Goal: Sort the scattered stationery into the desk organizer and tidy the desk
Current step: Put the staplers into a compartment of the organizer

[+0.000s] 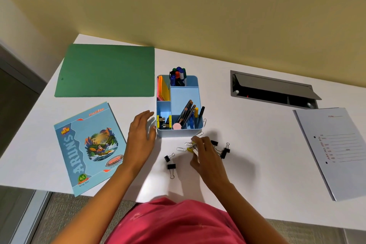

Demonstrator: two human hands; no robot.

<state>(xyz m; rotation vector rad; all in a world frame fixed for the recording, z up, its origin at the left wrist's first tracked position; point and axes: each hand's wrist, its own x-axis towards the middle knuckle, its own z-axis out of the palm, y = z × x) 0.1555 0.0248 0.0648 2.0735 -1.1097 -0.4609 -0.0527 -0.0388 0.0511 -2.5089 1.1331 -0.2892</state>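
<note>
**A:** Where is the box?
**B:** The blue box [179, 133] sits in the middle of the desk [261, 140]. Pens [178, 75] and pencils [187, 113] stand in it.
**A:** And the clips?
**B:** At 6 o'clock from the box. Black clips [171, 166] and paper clips [181, 149] lie loose there.
**A:** The right hand?
**B:** The right hand [206, 154] has a narrow grip. Its fingers pinch a yellow clip [189, 149].
**A:** The left hand?
**B:** The left hand [141, 131] is at 9 o'clock from the box. Its grip is wide and holds nothing. A book [89, 144] lies at 8 o'clock.
</note>
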